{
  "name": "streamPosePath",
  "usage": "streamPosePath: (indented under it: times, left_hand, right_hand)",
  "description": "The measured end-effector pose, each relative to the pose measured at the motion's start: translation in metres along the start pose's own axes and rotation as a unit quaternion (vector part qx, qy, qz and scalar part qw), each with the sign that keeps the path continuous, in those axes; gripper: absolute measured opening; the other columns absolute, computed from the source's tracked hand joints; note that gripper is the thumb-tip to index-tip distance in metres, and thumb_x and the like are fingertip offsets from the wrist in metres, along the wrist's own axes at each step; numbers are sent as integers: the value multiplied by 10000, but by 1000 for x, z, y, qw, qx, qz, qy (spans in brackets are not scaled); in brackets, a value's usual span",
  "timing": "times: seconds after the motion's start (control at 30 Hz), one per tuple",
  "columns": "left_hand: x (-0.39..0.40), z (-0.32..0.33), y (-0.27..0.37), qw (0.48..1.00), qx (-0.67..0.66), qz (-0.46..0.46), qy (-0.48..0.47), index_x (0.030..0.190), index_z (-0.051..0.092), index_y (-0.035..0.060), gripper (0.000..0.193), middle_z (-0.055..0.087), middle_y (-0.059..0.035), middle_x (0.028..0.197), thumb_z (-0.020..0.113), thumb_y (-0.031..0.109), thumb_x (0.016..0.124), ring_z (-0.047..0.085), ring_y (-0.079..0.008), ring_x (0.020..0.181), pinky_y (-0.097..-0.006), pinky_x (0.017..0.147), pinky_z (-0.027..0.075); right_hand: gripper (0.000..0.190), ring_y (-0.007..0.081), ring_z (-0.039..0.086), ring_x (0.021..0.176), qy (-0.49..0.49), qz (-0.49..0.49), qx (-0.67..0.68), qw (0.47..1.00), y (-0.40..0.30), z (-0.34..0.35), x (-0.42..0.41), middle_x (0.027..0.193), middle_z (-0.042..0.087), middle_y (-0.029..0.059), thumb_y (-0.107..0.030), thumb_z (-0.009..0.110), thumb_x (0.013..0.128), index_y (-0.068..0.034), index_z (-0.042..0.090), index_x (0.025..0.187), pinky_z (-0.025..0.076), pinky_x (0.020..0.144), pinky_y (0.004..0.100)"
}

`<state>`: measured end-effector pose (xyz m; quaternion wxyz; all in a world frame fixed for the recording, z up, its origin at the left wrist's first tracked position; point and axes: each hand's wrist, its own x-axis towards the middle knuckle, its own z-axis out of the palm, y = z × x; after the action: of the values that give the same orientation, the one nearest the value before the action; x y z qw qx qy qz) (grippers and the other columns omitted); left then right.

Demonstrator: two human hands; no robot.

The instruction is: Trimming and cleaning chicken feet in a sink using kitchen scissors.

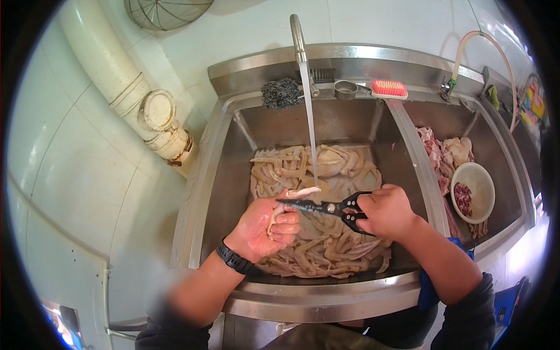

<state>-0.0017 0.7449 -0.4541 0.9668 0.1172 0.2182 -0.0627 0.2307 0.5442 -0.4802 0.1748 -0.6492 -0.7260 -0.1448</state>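
My left hand (267, 227), with a black band on its wrist, is closed around a pale piece of raw poultry (305, 191), whose tip sticks out past the fingers. In my right hand (387, 210) are black kitchen shears (331, 208); their blades reach left across the poultry piece at my left fingers. How far apart the blades are is hard to see. Below both hands, many raw poultry pieces, apparently wings (315, 258), lie in the large steel sink basin (398, 166). Water runs from the faucet (297, 37) down behind the held piece.
Steel wool (282, 93), a small metal cup (345, 89) and a red scrubbing brush (389, 88) sit on the back ledge. The right basin holds raw meat (431, 146) and a white bowl (485, 192) with dark red pieces. A hose (498, 43) arches at the right; pipes (127, 92) stand left.
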Motion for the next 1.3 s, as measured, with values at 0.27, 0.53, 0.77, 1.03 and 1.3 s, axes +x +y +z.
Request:
streamPosePath:
  times: [0.27,0.53,0.77,1.03,1.3]
  left_hand:
    - [2,-3,4,999,21,21,34,871,517,113,367,408,21,643,409,382,1097,363,-108,521,-252,476,313]
    - [13,-16,8,989,96,71,85,861,510,134,362,422,23,662,427,393,1099,370,-97,528,-251,477,310]
    - [94,-195,64,535,748,121,373,1046,695,12,346,708,-157,874,550,327,1027,685,-292,747,-457,604,495]
    - [120,-138,17,688,709,-35,153,1048,699,28,261,669,-56,869,583,259,1011,630,-162,721,-336,633,532]
    - [15,-5,13,845,456,175,217,1186,644,11,314,603,-35,860,526,281,1078,582,-152,748,-318,729,514]
  right_hand:
    - [335,309,652,595,-57,51,1,997,0,-1,-1,626,634,92,-352,783,751,-94,572,790,501,598,429]
    - [332,340,697,693,-128,211,-10,969,9,0,-4,709,689,140,-387,745,819,-62,673,824,540,649,460]
    - [329,334,710,741,-140,250,8,958,6,-2,9,755,705,145,-383,744,819,-55,721,793,553,682,452]
    - [358,340,730,820,-173,295,42,939,15,-13,5,817,732,160,-413,730,830,-55,747,814,565,730,446]
    - [329,361,715,799,-72,333,56,938,24,-10,-3,797,722,171,-386,726,836,-57,736,846,562,734,467]
